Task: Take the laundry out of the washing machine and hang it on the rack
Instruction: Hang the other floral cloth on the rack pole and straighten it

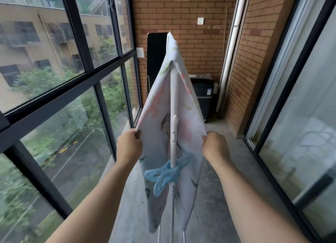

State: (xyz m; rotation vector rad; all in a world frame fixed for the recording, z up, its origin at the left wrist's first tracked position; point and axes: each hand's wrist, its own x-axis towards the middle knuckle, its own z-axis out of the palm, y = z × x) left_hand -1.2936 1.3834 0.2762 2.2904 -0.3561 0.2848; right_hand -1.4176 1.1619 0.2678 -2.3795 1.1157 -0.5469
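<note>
Left grip (129, 146): fingers and thumb pinched on the left hanging edge of the cloth.
Right grip (215, 147): pinched the same way on the right hanging edge.
Pegs (164, 173): two blue ones clipped to the near end of the rail, none holding the cloth.
Cloth (156, 104): pale printed sheet draped over the rack (173, 90) top rail, one half falling on each side.
Progress: this piece looks hung and only needs squaring up and perhaps pegging. The washing machine is out of view, so I cannot tell what laundry remains.
Floor (227, 170): bare grey concrete on a narrow balcony.
Sides: dark-framed windows (54, 79) to the left, a glass door (300, 115) to the right.
Far end: brick wall (190, 42), with a black panel (156, 61) leaning on it and a black appliance (201, 95) at its foot.
</note>
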